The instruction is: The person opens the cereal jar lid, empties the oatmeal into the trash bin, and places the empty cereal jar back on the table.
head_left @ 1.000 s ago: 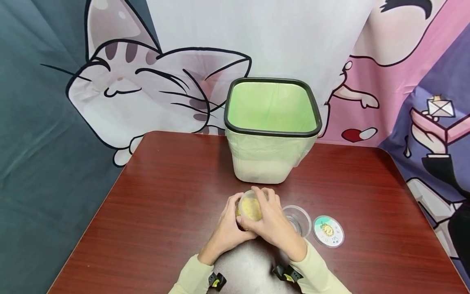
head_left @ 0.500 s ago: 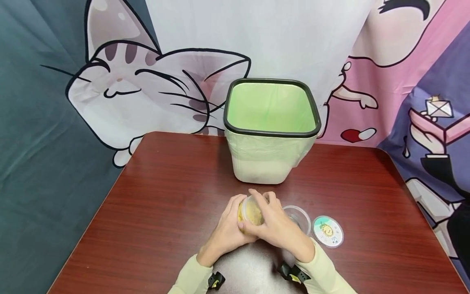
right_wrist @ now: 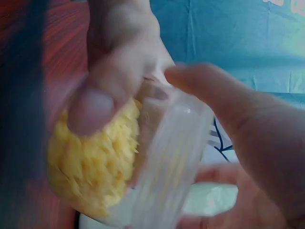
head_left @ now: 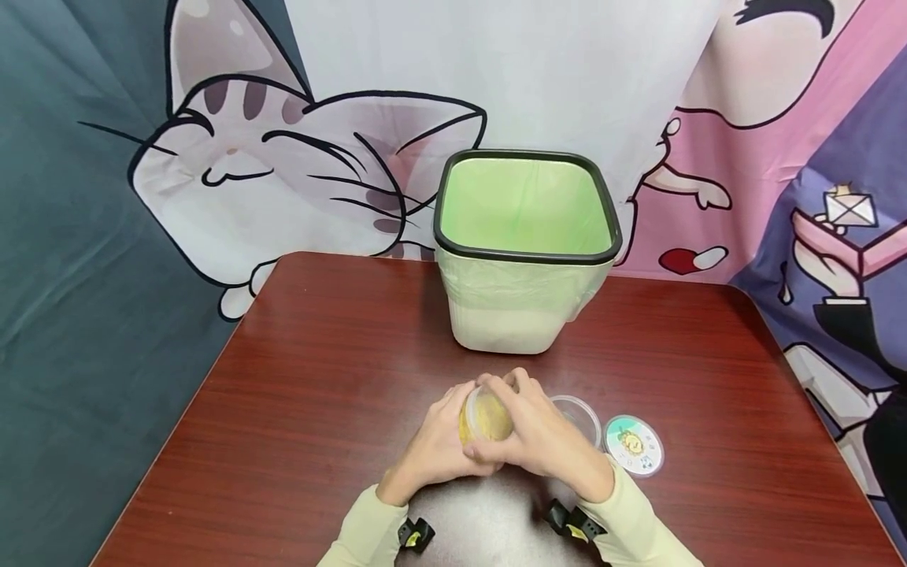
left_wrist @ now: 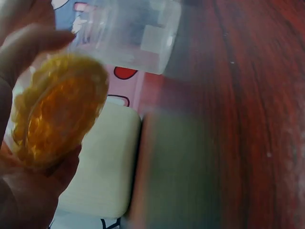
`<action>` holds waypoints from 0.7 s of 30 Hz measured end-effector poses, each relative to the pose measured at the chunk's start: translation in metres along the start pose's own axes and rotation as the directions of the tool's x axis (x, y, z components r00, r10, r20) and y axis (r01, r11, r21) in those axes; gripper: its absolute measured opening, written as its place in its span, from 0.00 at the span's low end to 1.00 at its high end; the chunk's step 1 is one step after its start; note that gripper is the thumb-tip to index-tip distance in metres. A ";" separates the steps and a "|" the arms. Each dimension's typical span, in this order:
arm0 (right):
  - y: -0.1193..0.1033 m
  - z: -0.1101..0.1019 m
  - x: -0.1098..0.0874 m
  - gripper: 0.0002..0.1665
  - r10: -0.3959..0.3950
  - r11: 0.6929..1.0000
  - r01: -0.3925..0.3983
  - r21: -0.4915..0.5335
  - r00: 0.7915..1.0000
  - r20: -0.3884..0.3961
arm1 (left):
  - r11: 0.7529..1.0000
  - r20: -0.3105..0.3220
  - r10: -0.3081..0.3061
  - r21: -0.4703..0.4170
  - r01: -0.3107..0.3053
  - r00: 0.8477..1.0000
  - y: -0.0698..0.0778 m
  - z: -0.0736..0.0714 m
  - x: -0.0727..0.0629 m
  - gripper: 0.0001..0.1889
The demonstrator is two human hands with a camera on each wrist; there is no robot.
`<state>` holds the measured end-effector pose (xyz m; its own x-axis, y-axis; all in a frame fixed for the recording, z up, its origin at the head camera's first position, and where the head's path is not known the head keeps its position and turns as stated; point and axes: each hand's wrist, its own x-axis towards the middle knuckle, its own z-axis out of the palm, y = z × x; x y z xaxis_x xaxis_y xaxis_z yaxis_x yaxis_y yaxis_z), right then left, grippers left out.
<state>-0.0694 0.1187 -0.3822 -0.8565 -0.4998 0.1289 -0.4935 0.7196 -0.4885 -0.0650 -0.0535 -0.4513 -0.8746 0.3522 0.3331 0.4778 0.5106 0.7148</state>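
Both hands meet around a small clear tub of yellow, shredded-looking stuff [head_left: 464, 425] in the head view. My left hand [head_left: 438, 447] grips its side, the thumb lying across the yellow part in the right wrist view. My right hand [head_left: 542, 435] holds a clear ridged plastic piece [right_wrist: 167, 164] at the tub's end; I cannot tell whether this is a cap or part of the tub. In the left wrist view the tub's orange-yellow base [left_wrist: 62, 112] shows between the left fingers. Behind the right hand stands a clear round container [head_left: 581, 413], partly hidden.
A round lid with a printed yellow picture [head_left: 634, 446] lies right of the clear container. A pale green bin with a black rim [head_left: 527, 257] and a bag lining stands at the back of the reddish-brown table [head_left: 319, 394]. Printed cloth [head_left: 567, 71] hangs behind.
The tub has tilted, its pale end turning from upward toward the right. My right hand has shifted slightly right and down, covering more of the clear container. Bin and lid stay put.
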 end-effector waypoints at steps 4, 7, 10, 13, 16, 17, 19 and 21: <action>0.004 -0.003 -0.002 0.47 -0.177 0.983 0.179 -0.042 0.982 0.062 | 0.998 0.072 -0.026 -0.060 0.030 0.997 0.000 -0.005 -0.004 0.49; 0.005 -0.006 -0.002 0.48 -0.232 0.971 0.236 -0.038 0.969 0.090 | 0.996 0.096 -0.022 -0.086 0.031 0.995 0.000 -0.008 -0.004 0.48; 0.004 -0.008 -0.001 0.48 -0.235 0.971 0.239 -0.027 0.967 0.103 | 0.995 0.103 -0.014 -0.092 0.023 0.995 0.000 -0.009 -0.004 0.47; 0.004 -0.009 -0.001 0.48 -0.230 0.972 0.234 -0.025 0.967 0.110 | 0.994 0.104 -0.016 -0.104 0.027 0.994 0.000 -0.009 -0.004 0.46; 0.004 -0.009 -0.001 0.49 -0.223 0.974 0.227 -0.022 0.969 0.107 | 0.995 0.097 -0.009 -0.103 0.019 0.995 -0.001 -0.009 -0.005 0.47; 0.004 -0.009 -0.002 0.50 -0.219 0.975 0.222 -0.016 0.970 0.104 | 0.995 0.091 -0.004 -0.096 0.013 0.996 -0.001 -0.009 -0.004 0.47; 0.002 -0.010 -0.002 0.51 -0.202 0.979 0.202 0.001 0.975 0.092 | 0.998 0.069 0.025 -0.062 -0.020 0.997 -0.001 -0.009 -0.003 0.48; 0.001 -0.011 -0.003 0.53 -0.169 0.986 0.168 0.022 0.982 0.078 | 0.998 0.041 0.056 -0.019 -0.055 0.998 0.000 -0.010 -0.002 0.49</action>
<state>-0.0691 0.1259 -0.3732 -0.7461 -0.6506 0.1416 -0.6270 0.6148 -0.4785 -0.0642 -0.0613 -0.4456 -0.8423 0.4125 0.3470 0.5239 0.4750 0.7071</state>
